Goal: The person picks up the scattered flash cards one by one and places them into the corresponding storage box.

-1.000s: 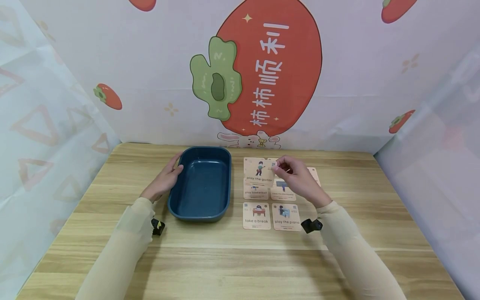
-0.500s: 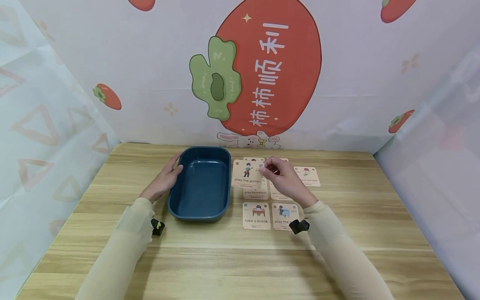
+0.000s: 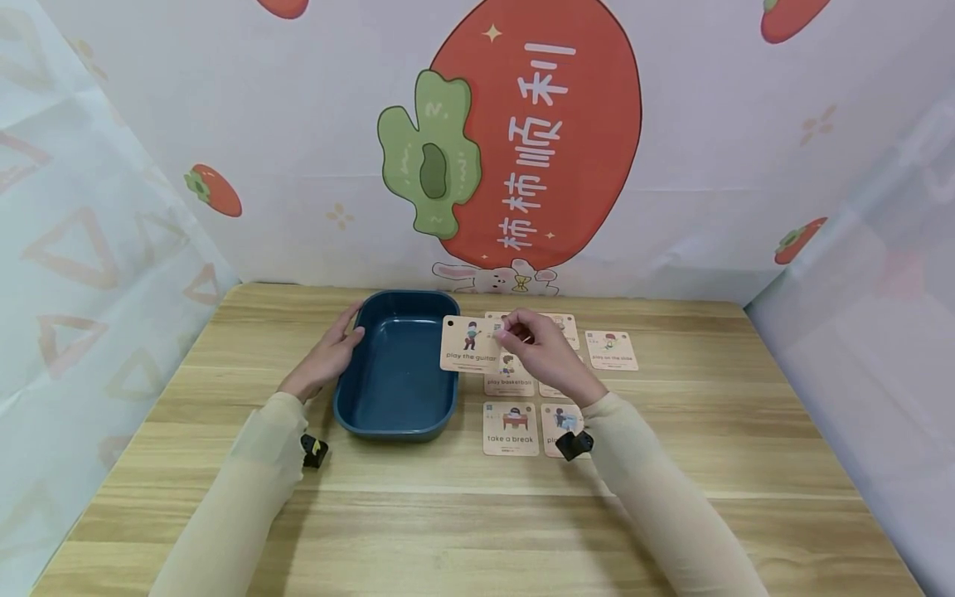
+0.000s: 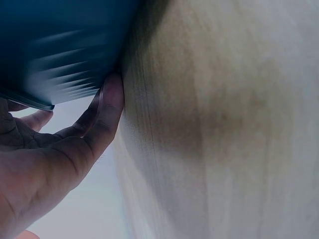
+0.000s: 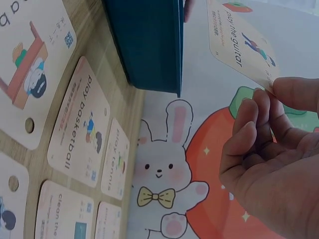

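Observation:
In the head view, my right hand (image 3: 543,348) pinches a corner of the "play the guitar" flashcard (image 3: 468,344) between thumb and fingers. The card is raised off the table, its left part over the right rim of a dark blue plastic tray (image 3: 450,398). My left hand (image 3: 328,355) holds the tray's left side, thumb over the rim and fingers against the outer wall; the left wrist view shows a fingertip low on that wall (image 4: 65,64). The tray's visible inside holds no cards. From the right wrist view, the pinched card (image 5: 241,45) tilts above the table.
Flashcards lie in rows right of the tray: "take a break" (image 3: 511,429), "play basketball" (image 3: 509,381), a piano card (image 3: 559,419) partly behind the wrist camera (image 3: 574,446), and "play on the slide" (image 3: 612,351). Several others are partly covered. A printed cloth (image 3: 298,124) stands behind the wooden table (image 3: 418,531).
My right hand has carried the guitar card leftward from above the other cards to the tray's right rim, uncovering the slide card. The left hand and tray have stayed put.

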